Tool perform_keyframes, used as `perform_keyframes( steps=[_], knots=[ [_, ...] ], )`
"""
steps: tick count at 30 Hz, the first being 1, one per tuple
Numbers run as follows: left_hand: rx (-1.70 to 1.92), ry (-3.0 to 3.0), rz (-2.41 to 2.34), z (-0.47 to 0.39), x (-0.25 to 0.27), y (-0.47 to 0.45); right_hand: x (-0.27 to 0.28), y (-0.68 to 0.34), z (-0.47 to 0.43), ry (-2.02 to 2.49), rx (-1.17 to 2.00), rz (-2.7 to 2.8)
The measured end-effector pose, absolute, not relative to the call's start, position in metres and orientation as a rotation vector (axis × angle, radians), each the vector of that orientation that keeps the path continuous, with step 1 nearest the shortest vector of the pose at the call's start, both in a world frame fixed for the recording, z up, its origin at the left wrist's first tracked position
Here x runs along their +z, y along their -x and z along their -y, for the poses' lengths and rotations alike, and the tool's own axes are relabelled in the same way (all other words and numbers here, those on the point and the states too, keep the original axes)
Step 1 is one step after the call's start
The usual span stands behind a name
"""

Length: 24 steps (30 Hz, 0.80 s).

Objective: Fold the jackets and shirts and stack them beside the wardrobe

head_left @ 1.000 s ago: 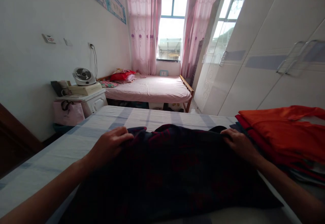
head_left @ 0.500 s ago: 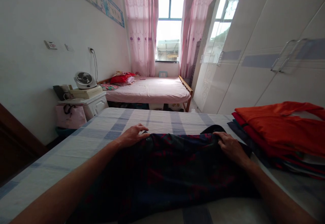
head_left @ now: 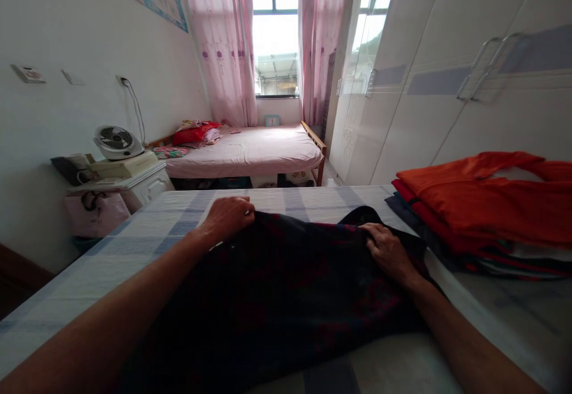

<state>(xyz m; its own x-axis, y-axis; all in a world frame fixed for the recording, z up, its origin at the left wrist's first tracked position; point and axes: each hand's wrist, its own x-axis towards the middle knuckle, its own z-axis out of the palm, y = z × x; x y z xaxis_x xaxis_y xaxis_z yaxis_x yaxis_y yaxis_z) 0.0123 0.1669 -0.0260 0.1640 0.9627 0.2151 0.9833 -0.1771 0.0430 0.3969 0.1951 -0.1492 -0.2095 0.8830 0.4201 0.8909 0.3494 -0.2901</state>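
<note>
A dark garment [head_left: 286, 287] with faint red and blue patterning lies across the bed in front of me, its near part deep in shadow. My left hand [head_left: 229, 212] pinches the garment's far left edge and lifts it a little off the sheet. At the far right edge, my right hand [head_left: 385, 248] has its fingers closed over the cloth. A black curved part of the cloth [head_left: 363, 215] sticks out beyond my right hand. Which kind of garment it is, I cannot tell.
A stack of folded clothes, an orange garment [head_left: 487, 194] on top, sits at the right on the checked bedsheet [head_left: 147, 245]. Farther off are a pink-covered bed [head_left: 259, 149], a bedside cabinet [head_left: 149, 182] with a fan [head_left: 118, 139], and a white wardrobe [head_left: 424, 120] along the right.
My left hand has closed on the garment's far left edge and raised it. My right hand still holds the right side. The view has turned slightly to the right.
</note>
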Motion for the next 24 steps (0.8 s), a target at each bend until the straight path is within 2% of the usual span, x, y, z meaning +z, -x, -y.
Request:
perform_keyframes(
  steps=[7, 11, 15, 19, 24],
  knots=[
    [-0.675, 2.049, 1.914, -0.201, 0.015, -0.042, -0.151, -0.394, -0.194, 1.538, 0.009, 2.052],
    [-0.868, 2.217, 1.784, -0.216, 0.012, -0.054, -0.151, -0.391, -0.193, 1.499, 0.035, 2.011],
    [-0.706, 2.570, 1.841, -0.193, -0.013, -0.025, -0.150, -0.390, -0.190, 1.497, 0.044, 2.003],
    [-0.489, 2.753, 1.973, -0.133, -0.038, 0.034, -0.152, -0.394, -0.191, 1.499, 0.011, 2.026],
    [-0.620, 2.810, 2.353, -0.078, -0.046, 0.080, -0.132, -0.377, -0.191, 1.455, -0.152, 2.103]
  ],
)
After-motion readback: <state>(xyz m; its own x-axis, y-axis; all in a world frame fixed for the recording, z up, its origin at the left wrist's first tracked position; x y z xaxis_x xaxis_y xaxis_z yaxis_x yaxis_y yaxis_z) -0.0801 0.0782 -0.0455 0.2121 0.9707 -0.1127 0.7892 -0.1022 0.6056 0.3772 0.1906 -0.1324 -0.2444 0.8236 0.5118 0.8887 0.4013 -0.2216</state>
